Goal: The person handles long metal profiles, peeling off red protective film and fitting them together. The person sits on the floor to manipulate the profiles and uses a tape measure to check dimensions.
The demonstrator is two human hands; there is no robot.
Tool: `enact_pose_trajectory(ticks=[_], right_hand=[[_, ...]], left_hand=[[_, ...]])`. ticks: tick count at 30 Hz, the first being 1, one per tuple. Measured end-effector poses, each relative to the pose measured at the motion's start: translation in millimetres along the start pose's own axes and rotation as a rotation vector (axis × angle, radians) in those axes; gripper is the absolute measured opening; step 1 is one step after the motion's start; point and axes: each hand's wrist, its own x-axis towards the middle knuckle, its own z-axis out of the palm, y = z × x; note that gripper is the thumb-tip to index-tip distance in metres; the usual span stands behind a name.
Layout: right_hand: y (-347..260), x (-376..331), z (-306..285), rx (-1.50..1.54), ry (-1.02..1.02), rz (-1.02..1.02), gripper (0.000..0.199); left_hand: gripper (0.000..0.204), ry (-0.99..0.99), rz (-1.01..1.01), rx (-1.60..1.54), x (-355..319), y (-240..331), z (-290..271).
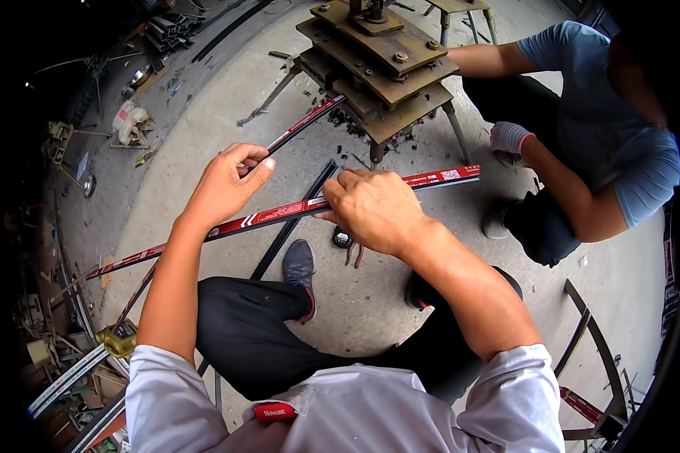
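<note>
My right hand (374, 208) grips a long narrow bar wrapped in red printed film (438, 178). The bar runs from the lower left across my knees to the right. My left hand (230, 185) is closed on the near end of a second thin red and black bar (304, 124). That bar slants up to the base of a rusty metal press (381, 57). A third, plain black bar (291, 223) lies on the concrete floor beneath my hands.
A second person in a blue shirt (604, 128) squats at the right of the press, one gloved hand (510, 140) hanging low. Red-handled pliers (353, 255) and a small dark object lie by my shoes. Scrap and bars crowd the left edge; a curved metal frame (597, 340) sits lower right.
</note>
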Motion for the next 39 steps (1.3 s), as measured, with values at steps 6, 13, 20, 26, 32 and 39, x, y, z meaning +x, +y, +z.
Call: enact_pose_trajectory(ticks=[6, 13, 20, 26, 32, 39], right_hand=[[-9, 1, 9, -0.025, -0.022, -0.073, 0.034], [-7, -6, 14, -0.033, -0.047, -0.084, 0.029], [-5, -7, 14, -0.001, -0.047, -0.084, 0.030], [-7, -7, 12, -0.002, -0.056, -0.098, 0.032], [-9, -8, 11, -0.009, -0.047, -0.104, 0.032], [-11, -9, 14, -0.004, -0.049, -0.101, 0.030]], left_hand=[[0.057, 0.048, -0.234, 0.216, 27, -91, 34], [0.066, -0.069, -0.324, 0.193, 35, -114, 51], [0.068, -0.140, -0.364, 0.211, 41, -113, 46], [0.067, -0.111, -0.363, 0.177, 42, -113, 48], [0.065, -0.105, -0.369, 0.170, 43, -112, 46], [0.061, -0.097, -0.388, 0.145, 42, -106, 47]])
